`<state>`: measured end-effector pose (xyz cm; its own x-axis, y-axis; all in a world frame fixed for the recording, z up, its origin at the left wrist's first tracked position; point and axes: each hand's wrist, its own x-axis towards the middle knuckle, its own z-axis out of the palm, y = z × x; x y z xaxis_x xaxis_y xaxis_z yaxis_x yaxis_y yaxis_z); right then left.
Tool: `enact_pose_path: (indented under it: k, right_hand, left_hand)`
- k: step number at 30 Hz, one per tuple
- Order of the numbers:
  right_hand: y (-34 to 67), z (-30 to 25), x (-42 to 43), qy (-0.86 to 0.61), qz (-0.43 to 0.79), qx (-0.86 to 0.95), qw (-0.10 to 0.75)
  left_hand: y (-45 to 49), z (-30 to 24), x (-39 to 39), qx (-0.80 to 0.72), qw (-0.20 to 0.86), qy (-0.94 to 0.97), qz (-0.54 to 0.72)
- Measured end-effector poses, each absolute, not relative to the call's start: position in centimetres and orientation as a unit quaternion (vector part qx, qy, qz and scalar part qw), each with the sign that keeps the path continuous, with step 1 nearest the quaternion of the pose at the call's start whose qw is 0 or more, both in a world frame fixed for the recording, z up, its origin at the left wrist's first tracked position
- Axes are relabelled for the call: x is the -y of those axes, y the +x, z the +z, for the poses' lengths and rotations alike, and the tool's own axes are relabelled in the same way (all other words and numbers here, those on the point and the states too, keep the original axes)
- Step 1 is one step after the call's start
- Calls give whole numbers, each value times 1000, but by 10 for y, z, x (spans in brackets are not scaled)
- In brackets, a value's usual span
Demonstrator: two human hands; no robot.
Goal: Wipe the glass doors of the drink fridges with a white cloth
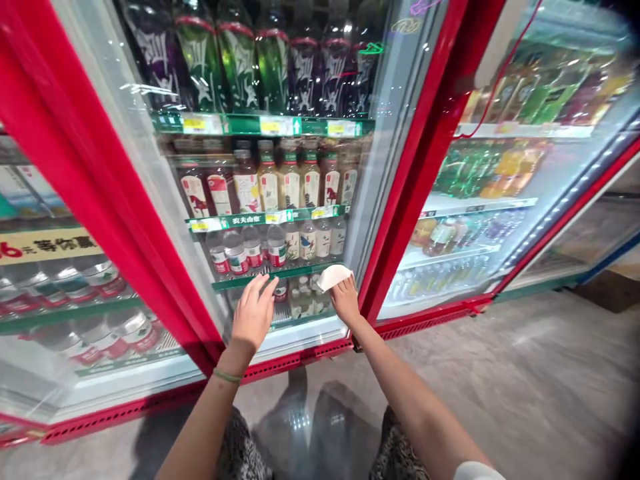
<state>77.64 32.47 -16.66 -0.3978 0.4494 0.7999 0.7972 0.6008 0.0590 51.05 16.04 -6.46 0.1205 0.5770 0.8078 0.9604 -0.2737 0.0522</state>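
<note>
My left hand (254, 312) is raised with its fingers spread, holding nothing. It is close to the glass front of a red-framed drinks cooler, by the lower shelf edge (295, 271); whether it touches the glass I cannot tell. My right hand (346, 299) grips a white sheet (334, 276), perhaps paper or cloth, near the right side of the same door. Its fingers lie over the sheet's lower edge. Behind both hands are small water bottles (277, 247) with red labels and several pale-labelled bottles (308, 240).
Large dark and green bottles (240, 67) fill the upper shelf, with tea bottles (269, 180) below. A red door frame (400, 173) separates this cooler from a lit one (450, 260) at right. Another cooler with water bottles (50, 287) stands left. The floor (540, 373) is grey and shiny.
</note>
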Motion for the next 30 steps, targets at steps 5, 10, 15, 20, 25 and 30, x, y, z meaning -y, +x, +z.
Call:
enact_pose_path:
  k: [5,10,15,20,25,30]
  right_hand:
    - [828,-174,-375,-358,-227,800,424]
    - [833,-162,-417,-351,-218,796,441]
    - [829,-132,-411,-302,-218,805,462]
    - [827,-58,-404,-370,-117,809,441]
    - [844,24,-405,-240,-77,869,425]
    - [868,139,-416,-169,-63,919,351]
  left_hand:
    - [580,-63,-213,500,296,-724,-372]
    - [622,-37,-267,472,362,-714,-369]
    - [628,20,-288,493,433,-654,-376]
    - [644,110,-294,501,419,-658,-376]
    - [667,217,-304,518,400,-659,-371]
    - [691,324,-311,535,401,-655,-353]
